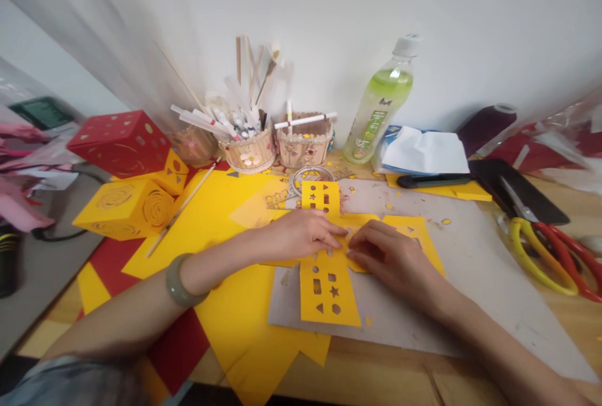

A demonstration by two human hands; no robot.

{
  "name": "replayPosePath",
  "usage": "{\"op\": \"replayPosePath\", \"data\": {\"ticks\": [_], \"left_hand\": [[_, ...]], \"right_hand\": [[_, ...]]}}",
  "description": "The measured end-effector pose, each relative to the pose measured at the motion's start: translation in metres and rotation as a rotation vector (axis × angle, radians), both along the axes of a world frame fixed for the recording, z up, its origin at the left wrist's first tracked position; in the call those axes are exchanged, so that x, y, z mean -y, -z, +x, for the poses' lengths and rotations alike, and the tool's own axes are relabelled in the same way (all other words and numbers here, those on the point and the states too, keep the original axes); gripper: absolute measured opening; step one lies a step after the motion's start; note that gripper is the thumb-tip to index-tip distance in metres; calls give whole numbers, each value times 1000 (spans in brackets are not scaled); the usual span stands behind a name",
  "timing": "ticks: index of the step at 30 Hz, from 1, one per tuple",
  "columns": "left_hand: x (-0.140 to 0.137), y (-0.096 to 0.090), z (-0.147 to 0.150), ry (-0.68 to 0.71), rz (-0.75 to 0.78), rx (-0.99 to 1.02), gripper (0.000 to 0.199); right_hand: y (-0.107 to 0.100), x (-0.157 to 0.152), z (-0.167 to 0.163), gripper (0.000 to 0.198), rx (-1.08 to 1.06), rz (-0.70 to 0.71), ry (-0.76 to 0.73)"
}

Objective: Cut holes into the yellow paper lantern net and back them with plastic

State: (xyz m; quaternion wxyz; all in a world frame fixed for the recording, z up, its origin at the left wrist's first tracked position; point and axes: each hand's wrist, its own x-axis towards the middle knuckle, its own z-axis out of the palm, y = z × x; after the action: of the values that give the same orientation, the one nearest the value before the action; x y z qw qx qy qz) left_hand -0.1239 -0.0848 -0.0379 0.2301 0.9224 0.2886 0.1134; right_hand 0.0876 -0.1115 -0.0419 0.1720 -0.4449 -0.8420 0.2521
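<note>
A cross-shaped yellow paper cutout (308, 299) lies flat, with stars, triangles, rectangles and other shapes cut through it. My left hand (301, 233) rests on its middle, fingers stretched towards the right. Close beside those fingertips, my right hand (390, 252) has its fingers bent together over the right arm of the cutout. Whatever is between them is hidden. Beneath the cutout is a grey board (475, 268) strewn with small yellow scraps.
Yellow sheets (244, 337) spread to the left, near a red box (125, 145) and a yellow box (126, 208). Behind stand a pen basket (249, 152), a smaller basket (303, 147) and a green drink bottle (380, 105). Scissors (540, 261) and a black phone (545, 202) lie right.
</note>
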Motion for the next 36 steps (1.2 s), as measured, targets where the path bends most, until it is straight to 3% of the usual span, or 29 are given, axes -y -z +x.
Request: {"op": "replayPosePath", "data": {"ticks": [6, 14, 20, 26, 31, 36], "left_hand": [[0, 1, -1, -8, -6, 25, 30], [0, 1, -2, -4, -53, 49, 26], [0, 5, -3, -8, -43, 49, 21], [1, 8, -2, -3, -46, 102, 21], [2, 7, -1, -16, -70, 116, 20], [4, 5, 0, -37, -85, 121, 19]], "right_hand": [[0, -2, 2, 15, 47, 32, 28], [-18, -19, 40, 15, 40, 106, 406], [-30, -28, 89, 28, -101, 26, 669], [-59, -31, 115, 39, -239, -51, 679], [-79, -33, 112, 37, -284, -99, 677], [-88, -31, 101, 24, -363, -169, 661]]}}
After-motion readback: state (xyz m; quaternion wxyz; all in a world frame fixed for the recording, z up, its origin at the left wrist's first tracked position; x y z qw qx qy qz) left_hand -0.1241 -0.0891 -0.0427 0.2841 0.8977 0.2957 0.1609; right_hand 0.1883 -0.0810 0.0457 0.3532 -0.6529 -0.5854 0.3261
